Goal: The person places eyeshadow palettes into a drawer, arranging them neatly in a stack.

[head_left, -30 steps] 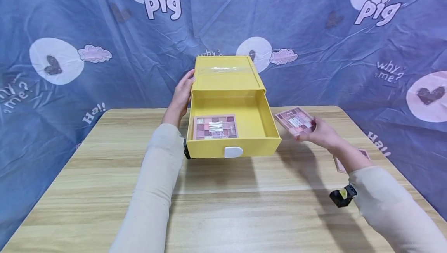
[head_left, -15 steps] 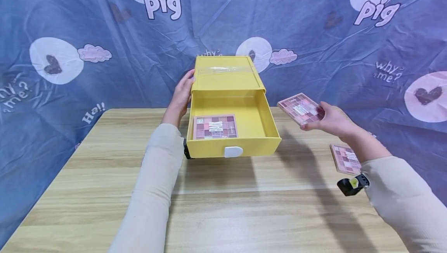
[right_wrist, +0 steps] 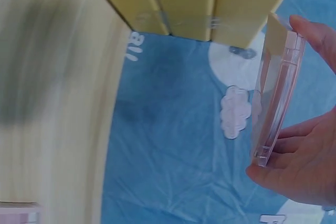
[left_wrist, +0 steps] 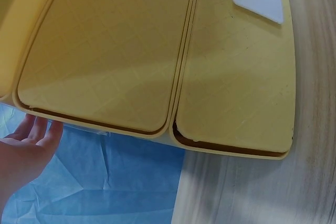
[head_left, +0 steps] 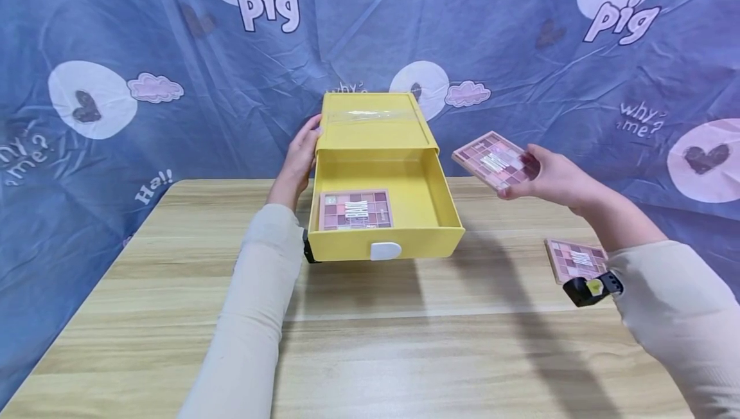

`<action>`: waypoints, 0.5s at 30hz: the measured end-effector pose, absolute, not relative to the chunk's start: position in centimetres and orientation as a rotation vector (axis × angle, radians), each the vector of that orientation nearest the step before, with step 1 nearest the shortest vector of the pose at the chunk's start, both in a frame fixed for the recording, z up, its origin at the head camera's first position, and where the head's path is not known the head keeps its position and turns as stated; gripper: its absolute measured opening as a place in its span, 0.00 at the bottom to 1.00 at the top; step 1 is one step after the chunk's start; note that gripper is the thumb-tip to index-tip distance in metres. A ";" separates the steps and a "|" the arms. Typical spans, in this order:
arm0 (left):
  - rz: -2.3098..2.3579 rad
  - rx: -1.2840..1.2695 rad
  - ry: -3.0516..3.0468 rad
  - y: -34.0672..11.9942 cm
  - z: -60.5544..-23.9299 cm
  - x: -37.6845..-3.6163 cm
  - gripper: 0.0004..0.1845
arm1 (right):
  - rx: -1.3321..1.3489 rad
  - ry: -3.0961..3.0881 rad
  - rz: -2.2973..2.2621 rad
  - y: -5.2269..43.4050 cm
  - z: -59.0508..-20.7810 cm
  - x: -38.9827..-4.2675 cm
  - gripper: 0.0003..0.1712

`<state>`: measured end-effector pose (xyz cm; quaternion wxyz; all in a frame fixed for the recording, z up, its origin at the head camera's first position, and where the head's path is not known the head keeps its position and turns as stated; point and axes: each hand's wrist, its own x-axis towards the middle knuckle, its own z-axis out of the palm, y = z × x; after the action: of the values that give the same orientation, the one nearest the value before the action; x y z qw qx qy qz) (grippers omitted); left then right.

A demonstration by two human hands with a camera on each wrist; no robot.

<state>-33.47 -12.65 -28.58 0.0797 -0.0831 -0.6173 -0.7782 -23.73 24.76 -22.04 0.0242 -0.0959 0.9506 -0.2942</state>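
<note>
My right hand (head_left: 555, 178) pinches a flat pink eyeshadow palette (head_left: 493, 160) by its edge, holding it tilted in the air just right of the yellow plastic drawer box (head_left: 376, 124). My left hand (head_left: 300, 155) rests flat against that box's left side, fingers straight. A second pink palette (head_left: 354, 210) lies inside the pulled-out drawer; a third (head_left: 575, 259) lies on the wooden counter (head_left: 405, 342).

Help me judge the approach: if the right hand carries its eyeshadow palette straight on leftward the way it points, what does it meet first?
Probably the yellow drawer box, near its upper right edge; the right hand holds the palette about level with it, though depth is unclear.
</note>
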 end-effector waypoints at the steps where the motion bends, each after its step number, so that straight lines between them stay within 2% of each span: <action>1: -2.328 -0.252 -1.846 -12.6 -28.6 -33.5 0.23 | -0.300 2.942 -0.906 24.6 -21.7 -23.7 0.57; 15: -2.332 -0.276 -1.839 -12.7 -28.7 -33.4 0.22 | -0.387 2.937 -0.874 22.0 -19.1 -23.3 0.61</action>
<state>-33.44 -12.72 -28.66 0.0793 -0.0922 -0.6145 -0.7795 -23.33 21.96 -19.10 0.0265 -0.1253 0.9506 -0.2828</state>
